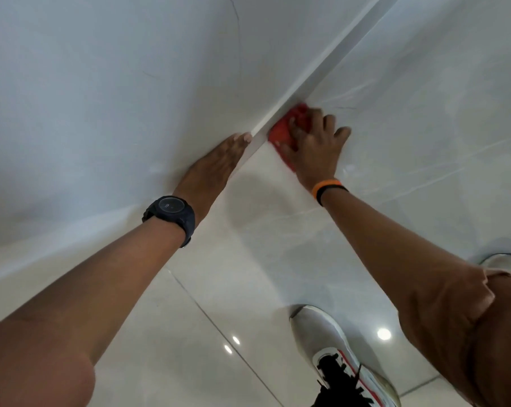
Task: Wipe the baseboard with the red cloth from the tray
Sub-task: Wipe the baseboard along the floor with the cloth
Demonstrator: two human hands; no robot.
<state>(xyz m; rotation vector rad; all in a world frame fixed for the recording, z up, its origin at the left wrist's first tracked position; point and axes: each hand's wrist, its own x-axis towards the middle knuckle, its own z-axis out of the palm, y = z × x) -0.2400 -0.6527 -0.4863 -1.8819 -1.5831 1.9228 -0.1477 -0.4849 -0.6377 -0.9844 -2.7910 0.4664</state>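
Observation:
A white baseboard [330, 57] runs diagonally from the upper right down to the middle of the head view, between the white wall and the glossy floor. My right hand [316, 148] presses a bunched red cloth [280, 133] against the baseboard's lower face, fingers spread over the cloth. My left hand [216, 165] lies flat against the wall just above the baseboard, fingertips touching its top edge, holding nothing. A dark watch sits on my left wrist, an orange band on my right. The tray is not in view.
The white wall [101, 98] fills the upper left. Glossy pale floor tiles [277, 259] with a dark grout line spread below. My white and red shoe [339, 356] stands at the bottom right, my knee beside it.

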